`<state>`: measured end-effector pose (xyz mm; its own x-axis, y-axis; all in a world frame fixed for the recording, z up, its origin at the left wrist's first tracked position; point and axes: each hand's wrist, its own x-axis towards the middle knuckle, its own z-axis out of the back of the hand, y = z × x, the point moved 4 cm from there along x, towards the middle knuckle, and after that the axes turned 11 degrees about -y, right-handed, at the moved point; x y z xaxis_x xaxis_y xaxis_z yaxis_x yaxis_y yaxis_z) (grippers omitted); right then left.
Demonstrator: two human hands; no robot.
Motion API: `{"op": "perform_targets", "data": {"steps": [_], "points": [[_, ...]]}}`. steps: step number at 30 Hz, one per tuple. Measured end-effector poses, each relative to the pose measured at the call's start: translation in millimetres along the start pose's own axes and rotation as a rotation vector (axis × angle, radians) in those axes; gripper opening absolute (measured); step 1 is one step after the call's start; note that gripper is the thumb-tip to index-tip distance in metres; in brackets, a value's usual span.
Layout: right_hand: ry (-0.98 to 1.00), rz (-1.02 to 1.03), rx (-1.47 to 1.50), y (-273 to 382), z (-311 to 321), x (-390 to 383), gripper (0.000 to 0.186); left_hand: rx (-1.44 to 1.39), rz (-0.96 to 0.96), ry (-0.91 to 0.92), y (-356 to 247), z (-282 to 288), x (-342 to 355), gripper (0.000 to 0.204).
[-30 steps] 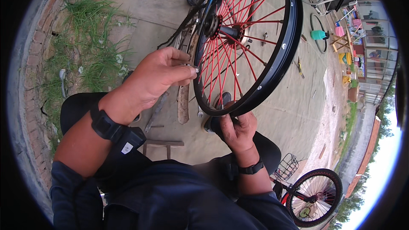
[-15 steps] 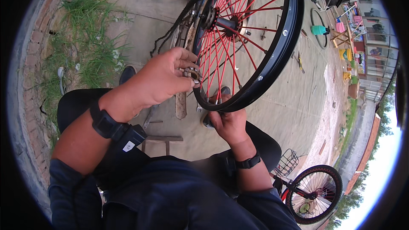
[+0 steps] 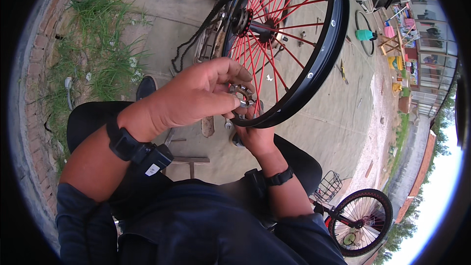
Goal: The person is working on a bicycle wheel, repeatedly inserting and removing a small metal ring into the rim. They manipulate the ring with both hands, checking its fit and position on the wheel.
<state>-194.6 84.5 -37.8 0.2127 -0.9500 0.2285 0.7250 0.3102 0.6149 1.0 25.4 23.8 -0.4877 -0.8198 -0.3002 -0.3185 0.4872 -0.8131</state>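
A round metal spoke wrench [image 3: 242, 96] with notches round its edge is pinched between the thumb and fingers of my left hand [image 3: 196, 91]. It sits beside the red spokes, at the lower part of a bicycle wheel with a black rim [image 3: 314, 81]. My right hand [image 3: 258, 137] is closed on the bottom of that rim; its fingers are partly hidden behind the rim and my left hand. The wheel's dark hub [image 3: 265, 30] stays in the frame, beside a loosely hanging black chain [image 3: 203, 27].
A wrench [image 3: 228, 123] and pliers [image 3: 344, 72] lie on the concrete. Below me is a small wooden stool [image 3: 191, 160]. Another bicycle wheel [image 3: 360, 223] stands at lower right, near a wire basket [image 3: 328, 186]. Grass [image 3: 105, 44] grows on the left; a green container [image 3: 365, 35] is at right.
My left hand has moved right with the spoke wrench, further in among the spokes. The wheel has turned slightly. My right hand has shifted a little lower-left behind the rim.
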Motion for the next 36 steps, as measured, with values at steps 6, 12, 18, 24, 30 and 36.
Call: {"op": "perform_targets", "data": {"steps": [6, 12, 18, 24, 30, 36], "points": [[0.103, -0.153, -0.009, -32, -23, -10, 0.028, -0.092, -0.024, 0.134, -13, -9, -3, 0.049], [-0.095, -0.177, 0.256, 13, -7, 19, 0.018, -0.199, -0.055, 0.122, -14, -15, -3, 0.051], [0.064, -0.248, 0.179, -4, -4, 15, 0.026, -0.192, -0.028, 0.123, -11, -15, -1, 0.051], [0.271, -0.409, 0.422, 2, 62, 13, 0.042, -0.181, 0.032, 0.113, -2, -11, -3, 0.049], [-0.086, -0.409, 0.675, 20, 77, 12, 0.033, -0.158, 0.109, 0.068, 10, -7, -3, 0.04], [0.071, -0.378, 0.462, 35, 68, 19, 0.021, -0.095, 0.202, -0.124, 32, 13, 3, 0.035]]}}
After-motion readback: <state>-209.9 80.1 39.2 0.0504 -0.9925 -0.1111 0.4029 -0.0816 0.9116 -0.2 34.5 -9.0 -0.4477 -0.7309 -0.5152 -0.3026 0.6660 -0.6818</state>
